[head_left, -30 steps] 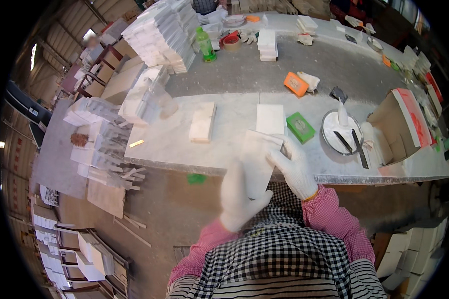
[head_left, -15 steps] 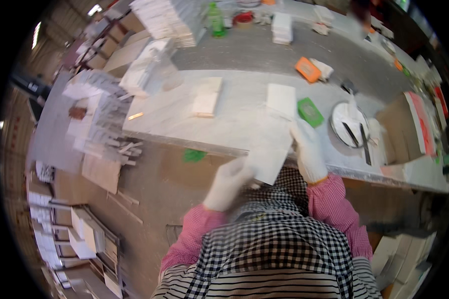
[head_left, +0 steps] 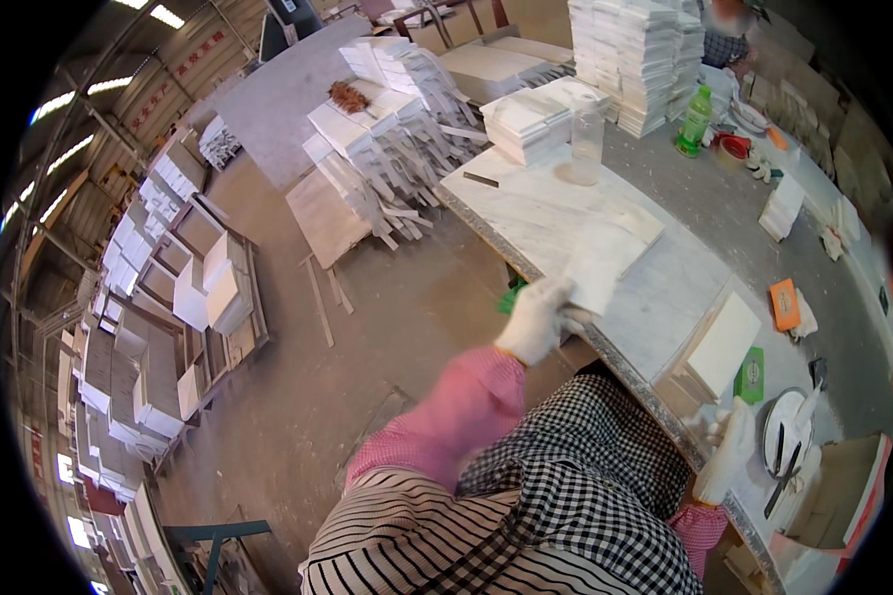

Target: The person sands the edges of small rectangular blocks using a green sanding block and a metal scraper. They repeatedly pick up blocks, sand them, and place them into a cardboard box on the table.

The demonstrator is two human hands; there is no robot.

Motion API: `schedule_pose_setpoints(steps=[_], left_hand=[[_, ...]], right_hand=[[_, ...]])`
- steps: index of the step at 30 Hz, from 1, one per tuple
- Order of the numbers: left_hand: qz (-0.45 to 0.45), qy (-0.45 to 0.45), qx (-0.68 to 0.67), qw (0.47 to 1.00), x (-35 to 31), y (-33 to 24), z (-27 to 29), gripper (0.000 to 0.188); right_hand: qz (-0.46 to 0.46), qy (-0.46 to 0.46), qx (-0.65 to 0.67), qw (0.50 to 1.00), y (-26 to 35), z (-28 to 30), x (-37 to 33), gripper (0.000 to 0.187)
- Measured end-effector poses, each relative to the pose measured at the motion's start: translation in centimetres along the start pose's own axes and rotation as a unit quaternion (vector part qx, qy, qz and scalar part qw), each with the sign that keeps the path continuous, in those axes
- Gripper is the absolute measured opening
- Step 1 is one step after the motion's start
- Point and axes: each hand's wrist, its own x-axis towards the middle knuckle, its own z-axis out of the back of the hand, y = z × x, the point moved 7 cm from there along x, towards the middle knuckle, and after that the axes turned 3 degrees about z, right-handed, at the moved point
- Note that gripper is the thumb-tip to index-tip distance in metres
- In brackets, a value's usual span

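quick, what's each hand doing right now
left hand: closed on a white tile, lifted over the worktable
right hand: resting at the table edge, grip unclear

white gloved hand [head_left: 538, 319], pink sleeve [head_left: 456, 412], green bottle [head_left: 696, 120], orange block [head_left: 785, 303]

We see bright even daylight, ceiling strip lights [head_left: 55, 104] glaring upper left, soft shadows, motion blur, edges bending into black.

A small green packet [head_left: 751, 373] and an orange one [head_left: 785, 303] lie on the marble worktop [head_left: 665, 288].
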Motion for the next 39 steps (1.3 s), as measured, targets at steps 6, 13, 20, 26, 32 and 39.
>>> schedule_pose_setpoints(steps=[6, 13, 20, 26, 32, 39], left_hand=[[-0.033, -0.123, 0.034, 0.991, 5.1, -1.4, 8.6, 0.039], [0.003, -0.123, 0.05, 0.991, 9.0, -0.7, 12.3, 0.034], [0.056, -0.009, 0.079, 0.995, 13.9, 0.4, 15.1, 0.031], [0.018, -0.157, 0.357, 0.921, 13.7, -2.4, 12.0, 0.045], [-0.146, -0.142, 0.348, 0.915, 10.6, -3.2, 4.6, 0.039], [-0.007, 0.114, 0.313, 0.943, 3.4, 3.5, -9.6, 0.031]], right_hand=[[0.062, -0.002, -0.144, 0.988, -6.5, 1.3, -0.1, 0.032], [0.211, -0.017, -0.326, 0.921, -2.5, -0.7, -1.4, 0.021], [0.281, -0.033, -0.324, 0.903, -1.0, -0.8, -2.1, 0.017], [0.275, -0.048, -0.328, 0.903, -0.9, -0.3, -2.1, 0.016], [0.294, -0.057, -0.317, 0.9, -1.0, -0.1, -2.3, 0.017], [0.293, -0.042, -0.333, 0.895, -1.3, -0.2, -2.1, 0.017]])
